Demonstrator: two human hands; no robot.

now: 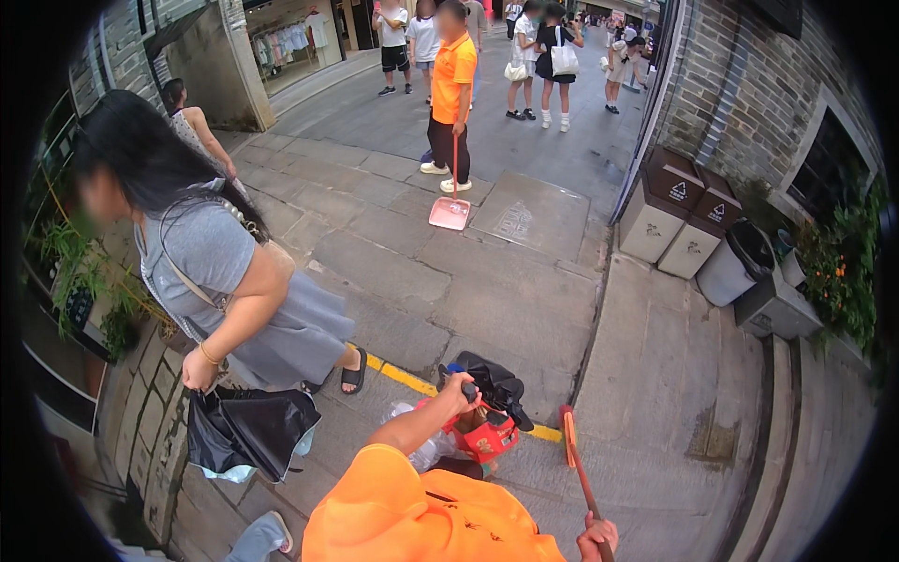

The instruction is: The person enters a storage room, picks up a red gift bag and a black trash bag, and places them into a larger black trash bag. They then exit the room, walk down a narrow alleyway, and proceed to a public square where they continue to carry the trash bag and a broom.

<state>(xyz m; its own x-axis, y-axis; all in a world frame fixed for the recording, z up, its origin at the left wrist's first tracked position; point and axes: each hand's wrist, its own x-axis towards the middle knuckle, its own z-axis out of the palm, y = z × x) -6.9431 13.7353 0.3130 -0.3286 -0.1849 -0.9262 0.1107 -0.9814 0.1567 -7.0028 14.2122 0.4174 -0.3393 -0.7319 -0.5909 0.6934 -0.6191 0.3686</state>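
Note:
My left hand [457, 395] is closed around a short black handle [470, 391] in front of me. What the handle joins below is hidden by my arm and the load. Just under it sits a heap of rubbish: a red printed box [489, 436], a clear plastic bag [433, 451] and a black plastic bag [496, 382]. At lower right, my right hand [596, 538] grips the brown shaft of a broom [585, 480]. The broom's reddish-orange head [567, 436] is at the paving, right of the heap.
Close on my left, a person in grey [220, 272] carries a black umbrella [253, 431]. Ahead stands a person in an orange shirt [452, 84] with a pink dustpan [450, 213]. Bins [661, 206] line the right wall beside a stone step [646, 347]. Several pedestrians are farther off.

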